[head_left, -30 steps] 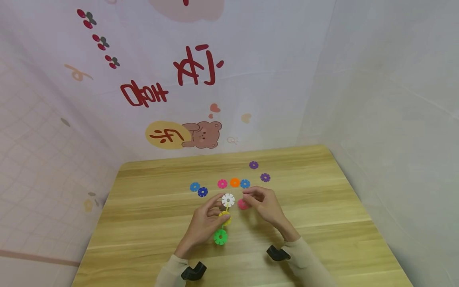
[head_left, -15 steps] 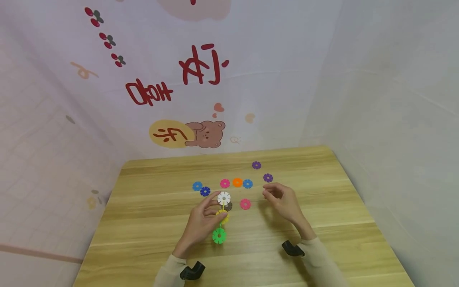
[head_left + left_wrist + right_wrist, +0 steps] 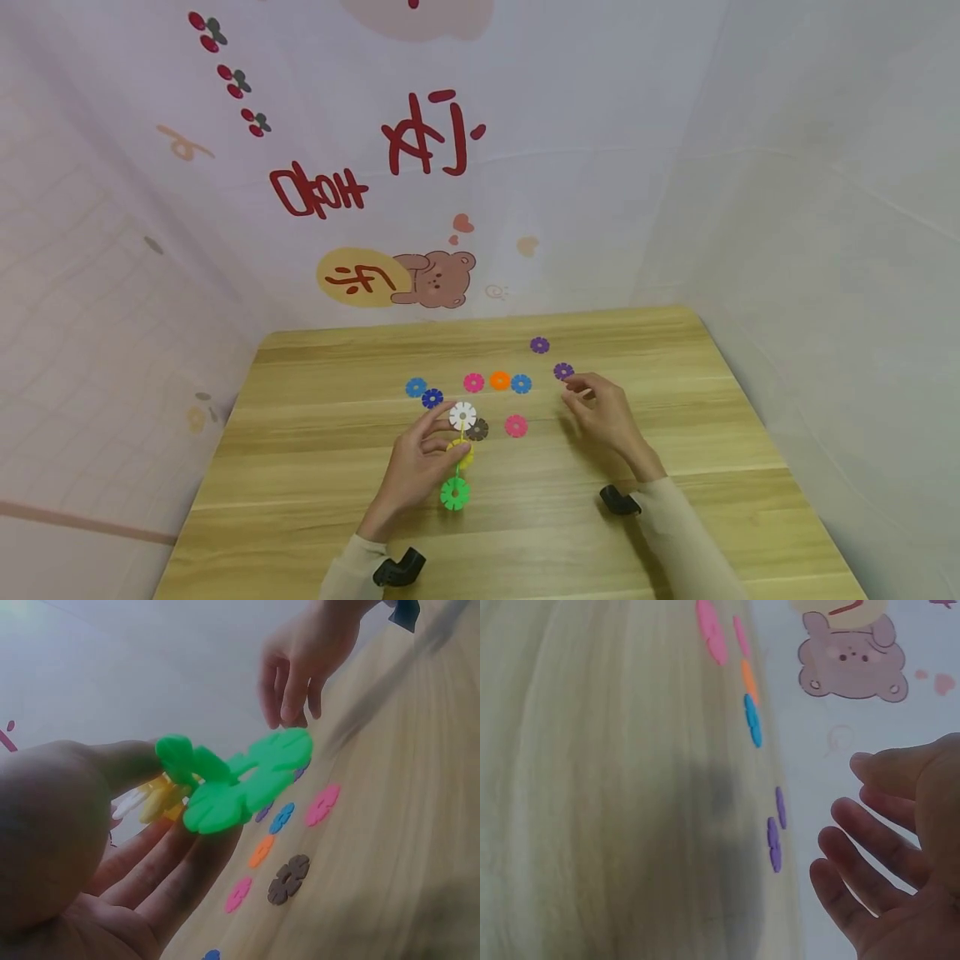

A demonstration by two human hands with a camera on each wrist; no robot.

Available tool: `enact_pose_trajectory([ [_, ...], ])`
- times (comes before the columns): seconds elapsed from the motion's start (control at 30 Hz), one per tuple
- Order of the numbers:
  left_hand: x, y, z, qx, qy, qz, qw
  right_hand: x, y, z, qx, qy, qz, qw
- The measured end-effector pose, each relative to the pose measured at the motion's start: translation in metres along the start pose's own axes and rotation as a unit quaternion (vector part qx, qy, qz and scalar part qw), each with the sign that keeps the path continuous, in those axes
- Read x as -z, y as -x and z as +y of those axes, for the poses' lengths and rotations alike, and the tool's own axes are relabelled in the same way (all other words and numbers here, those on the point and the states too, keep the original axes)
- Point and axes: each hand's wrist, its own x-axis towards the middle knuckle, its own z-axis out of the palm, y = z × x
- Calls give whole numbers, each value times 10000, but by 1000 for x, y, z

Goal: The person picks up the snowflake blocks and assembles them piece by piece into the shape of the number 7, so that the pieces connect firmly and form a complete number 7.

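My left hand (image 3: 414,468) pinches a chain of interlocked snowflake discs between thumb and fingers, at the yellow part (image 3: 467,459). A white snowflake disc (image 3: 456,417) tops the chain, and a green disc (image 3: 447,498) hangs at its lower end. In the left wrist view, two green discs (image 3: 217,811) slot into each other at an angle, close to the camera. My right hand (image 3: 613,419) holds nothing; its fingers are loosely bent, with the tips by the nearer purple disc (image 3: 558,374). The right wrist view shows its relaxed fingers (image 3: 877,847) apart above the table.
Loose discs lie flat on the wooden table (image 3: 555,533): a brown one (image 3: 482,433) beside the chain, a nearer pink one (image 3: 511,428), an orange one (image 3: 495,384) and several blue, pink and purple ones farther back. A printed cloth wall (image 3: 585,208) rises behind the table.
My right hand has moved right and away from the pink disc towards the purple ones, leaving the pink disc on the table. My left hand keeps its grip on the chain; the view shifts slightly.
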Motion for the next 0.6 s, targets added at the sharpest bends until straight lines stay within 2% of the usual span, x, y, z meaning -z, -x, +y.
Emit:
enact_pose_trajectory([
  [0.3, 2, 3, -6, 86, -80, 67, 9999, -15, -6, 0, 137, 210, -504, 9984],
  [0.6, 6, 4, -9, 137, -101, 85, 9998, -32, -5, -14, -54, 28, -1181, 9930],
])
